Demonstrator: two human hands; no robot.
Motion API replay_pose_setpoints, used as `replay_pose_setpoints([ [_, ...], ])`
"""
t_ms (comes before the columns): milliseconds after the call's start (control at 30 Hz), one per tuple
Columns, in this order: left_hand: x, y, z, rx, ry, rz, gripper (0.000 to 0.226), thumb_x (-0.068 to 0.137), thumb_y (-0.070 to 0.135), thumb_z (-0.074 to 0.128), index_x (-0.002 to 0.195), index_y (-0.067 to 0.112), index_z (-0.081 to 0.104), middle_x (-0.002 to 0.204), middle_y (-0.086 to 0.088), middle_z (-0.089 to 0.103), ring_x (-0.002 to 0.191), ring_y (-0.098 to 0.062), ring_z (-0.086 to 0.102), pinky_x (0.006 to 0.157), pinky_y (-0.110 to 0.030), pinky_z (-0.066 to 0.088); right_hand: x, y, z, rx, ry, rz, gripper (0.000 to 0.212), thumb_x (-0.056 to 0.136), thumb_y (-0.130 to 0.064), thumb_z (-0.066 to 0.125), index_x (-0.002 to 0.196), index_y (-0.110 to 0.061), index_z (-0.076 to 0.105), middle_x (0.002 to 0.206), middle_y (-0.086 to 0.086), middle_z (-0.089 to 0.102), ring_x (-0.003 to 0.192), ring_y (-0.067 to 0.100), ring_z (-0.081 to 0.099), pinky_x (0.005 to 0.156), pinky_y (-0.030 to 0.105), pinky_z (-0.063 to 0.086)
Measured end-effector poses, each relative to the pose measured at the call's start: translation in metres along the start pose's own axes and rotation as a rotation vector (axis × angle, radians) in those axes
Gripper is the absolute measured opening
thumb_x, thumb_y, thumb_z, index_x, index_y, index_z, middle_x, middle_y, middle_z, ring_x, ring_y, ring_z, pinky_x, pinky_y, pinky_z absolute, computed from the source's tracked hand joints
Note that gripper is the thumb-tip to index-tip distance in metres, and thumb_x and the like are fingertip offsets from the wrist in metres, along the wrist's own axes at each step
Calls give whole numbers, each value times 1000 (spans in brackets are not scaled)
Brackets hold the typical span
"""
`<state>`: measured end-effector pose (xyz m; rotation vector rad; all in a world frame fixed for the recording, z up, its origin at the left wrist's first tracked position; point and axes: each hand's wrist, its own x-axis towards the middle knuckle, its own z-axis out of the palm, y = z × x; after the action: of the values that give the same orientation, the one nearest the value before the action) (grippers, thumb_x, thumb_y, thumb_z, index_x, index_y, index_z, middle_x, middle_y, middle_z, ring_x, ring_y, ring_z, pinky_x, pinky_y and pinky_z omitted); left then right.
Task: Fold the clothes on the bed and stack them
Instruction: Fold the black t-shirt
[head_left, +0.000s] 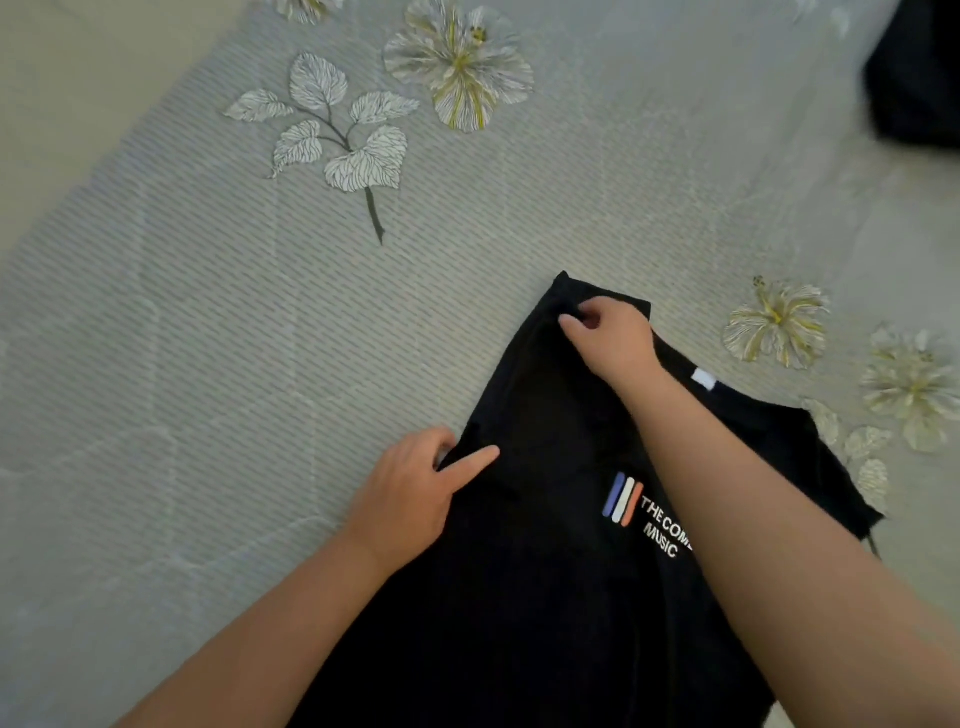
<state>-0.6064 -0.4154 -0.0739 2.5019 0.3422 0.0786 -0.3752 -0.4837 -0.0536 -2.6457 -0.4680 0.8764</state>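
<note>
A black T-shirt (545, 582) with a striped logo and white lettering lies on the bed, chest side up, its collar toward the right. My right hand (610, 340) pinches the folded sleeve at the shirt's far corner. My left hand (415, 488) grips the shirt's left edge, thumb on top and fingers tucked under the cloth. A small white label (704, 378) shows at the neckline.
The grey bedsheet (260, 338) with printed flowers and leaves spreads to the left and beyond the shirt. A dark pile of cloth (917, 78) sits at the far right corner. The floor (52, 104) shows at the upper left past the bed's edge.
</note>
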Motion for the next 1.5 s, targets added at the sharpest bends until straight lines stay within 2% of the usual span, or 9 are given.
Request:
replay_pose_setpoints([
  [67,2,-3,0,17,18,13,45,55,-13,75,94,10,74,75,-18,64,57,-28,62,53,-31,53,11,-11,3,-6,-5,-46,19,91,-19,51,73,-17,52,67,-9,47,73,14,48,70,24,36],
  [133,3,-7,0,38,47,-35,29,63,-7,63,88,5,74,72,-19,64,55,-31,61,51,-33,52,19,-17,8,5,53,-97,14,92,-16,50,80,-11,56,61,-9,41,73,13,44,63,19,30],
  [333,-1,-16,8,156,117,-34,38,71,6,38,88,4,73,76,-20,64,56,-34,59,52,-39,48,23,-20,22,-56,173,-205,31,93,-20,50,119,-3,55,116,13,58,106,23,52,86,25,37],
  [633,-3,-15,6,126,113,-27,40,79,13,41,106,-6,64,83,-28,62,66,-41,60,60,-48,48,-96,55,46,-8,457,-217,32,86,-10,58,114,5,58,112,21,59,106,35,54,92,40,40],
  [800,-43,-1,3,90,-8,-268,61,84,22,62,129,-12,39,106,-33,55,96,-47,52,85,-53,41,-235,150,87,-76,587,125,34,76,-5,60,105,13,61,108,31,59,102,46,57,89,54,42],
  [933,-126,22,14,185,-46,-344,59,79,7,67,127,-15,40,105,-39,53,95,-51,52,84,-55,41,-343,205,134,-22,494,633,51,84,-23,61,121,10,49,124,32,49,116,45,45,97,52,32],
  [1033,-186,40,19,231,-60,-424,52,82,2,62,128,-11,42,102,-38,52,91,-50,51,78,-55,42,-394,222,162,46,431,854,40,87,-24,59,111,8,54,110,30,55,104,42,50,87,46,37],
  [1367,-230,4,-15,546,-308,-373,50,88,-3,45,137,4,36,118,-31,44,103,-43,43,85,-50,36,-429,283,161,40,347,674,20,96,-15,36,93,2,45,86,31,59,78,43,56,64,37,31],
  [1500,-240,10,-9,531,-124,-269,51,78,-15,49,128,-5,46,125,-39,41,112,-53,40,91,-61,30,-437,277,167,-91,516,530,25,89,-6,50,107,11,53,98,33,58,89,46,56,78,49,39],
])
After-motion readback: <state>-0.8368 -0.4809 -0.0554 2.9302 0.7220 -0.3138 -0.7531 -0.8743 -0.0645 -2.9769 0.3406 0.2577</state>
